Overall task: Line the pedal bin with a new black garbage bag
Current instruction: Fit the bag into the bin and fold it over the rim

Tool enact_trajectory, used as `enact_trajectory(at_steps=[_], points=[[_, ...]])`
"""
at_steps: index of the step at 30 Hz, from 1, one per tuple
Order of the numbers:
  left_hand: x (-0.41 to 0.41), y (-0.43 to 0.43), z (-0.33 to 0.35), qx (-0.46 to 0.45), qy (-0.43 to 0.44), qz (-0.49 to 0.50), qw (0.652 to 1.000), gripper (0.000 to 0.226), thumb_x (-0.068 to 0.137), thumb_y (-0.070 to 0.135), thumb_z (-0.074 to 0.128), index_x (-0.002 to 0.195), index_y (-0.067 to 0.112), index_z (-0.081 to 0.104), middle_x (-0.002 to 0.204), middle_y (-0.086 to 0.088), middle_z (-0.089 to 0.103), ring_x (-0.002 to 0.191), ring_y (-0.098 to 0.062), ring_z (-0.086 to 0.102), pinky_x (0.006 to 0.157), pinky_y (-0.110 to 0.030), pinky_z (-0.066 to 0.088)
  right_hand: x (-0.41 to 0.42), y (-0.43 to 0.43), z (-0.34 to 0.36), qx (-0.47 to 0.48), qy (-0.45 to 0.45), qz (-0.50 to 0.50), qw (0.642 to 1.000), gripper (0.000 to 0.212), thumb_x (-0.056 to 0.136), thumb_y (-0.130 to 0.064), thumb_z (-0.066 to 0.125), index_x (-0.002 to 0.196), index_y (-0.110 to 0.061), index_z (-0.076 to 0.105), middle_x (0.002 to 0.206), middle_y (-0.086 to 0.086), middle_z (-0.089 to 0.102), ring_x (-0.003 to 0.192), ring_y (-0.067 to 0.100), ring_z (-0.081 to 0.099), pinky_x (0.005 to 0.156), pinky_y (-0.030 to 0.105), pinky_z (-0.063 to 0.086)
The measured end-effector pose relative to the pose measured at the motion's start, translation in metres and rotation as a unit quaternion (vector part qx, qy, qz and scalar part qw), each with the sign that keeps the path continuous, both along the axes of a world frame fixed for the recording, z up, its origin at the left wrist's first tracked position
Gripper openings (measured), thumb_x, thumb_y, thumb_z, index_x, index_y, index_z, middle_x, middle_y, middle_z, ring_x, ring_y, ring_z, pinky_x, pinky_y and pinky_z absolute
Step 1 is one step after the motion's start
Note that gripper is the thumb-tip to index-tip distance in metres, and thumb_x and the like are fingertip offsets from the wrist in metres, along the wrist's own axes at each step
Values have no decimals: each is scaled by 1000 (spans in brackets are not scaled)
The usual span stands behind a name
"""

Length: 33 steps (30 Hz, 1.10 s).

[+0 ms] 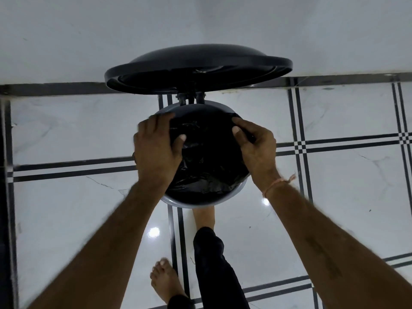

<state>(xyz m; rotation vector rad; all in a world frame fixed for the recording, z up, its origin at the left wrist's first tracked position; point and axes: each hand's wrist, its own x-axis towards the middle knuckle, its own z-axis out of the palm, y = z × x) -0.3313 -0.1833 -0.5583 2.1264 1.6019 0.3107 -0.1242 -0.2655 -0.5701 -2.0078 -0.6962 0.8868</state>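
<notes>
The round pedal bin stands on the floor below me, its grey rim showing at the near and far edges. Its black lid is raised behind it against the wall. A black garbage bag fills the bin's mouth, crinkled and spread over most of the rim. My left hand grips the bag's edge at the left side of the rim, thumb inside the opening. My right hand pinches the bag's edge at the right side of the rim.
A white wall rises just behind the bin. Glossy white floor tiles with black stripes surround it. One bare foot sits at the bin's base, hidden partly by the bin; the other foot stands nearer me.
</notes>
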Motion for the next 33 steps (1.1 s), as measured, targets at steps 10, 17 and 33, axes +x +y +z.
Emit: enact_trajectory(at_steps=[10, 17, 33], points=[[5, 32, -9, -67, -72, 1, 995, 22, 98, 33, 64, 101, 15, 76, 91, -6, 75, 83, -25, 68, 76, -29, 45, 17, -7, 6, 31, 24, -2, 999, 34, 90, -36, 73, 121, -23, 78, 119, -4, 79, 119, 13, 71, 107, 44, 55], [-11, 46, -10, -108, -125, 133, 977, 37, 97, 49, 62, 85, 15, 71, 74, 0, 66, 72, -18, 61, 62, -26, 37, 12, 21, -2, -20, -49, 46, 998, 44, 90, -55, 62, 125, -32, 73, 120, -11, 75, 118, 11, 69, 105, 44, 55], [-4, 97, -47, -330, -269, 330, 842, 25, 78, 39, 86, 74, 19, 72, 75, 3, 73, 57, -5, 69, 67, -22, 56, 38, 68, -31, -138, -37, 62, 988, 63, 91, -73, 48, 91, -14, 68, 88, -4, 69, 92, 22, 69, 96, 51, 57]])
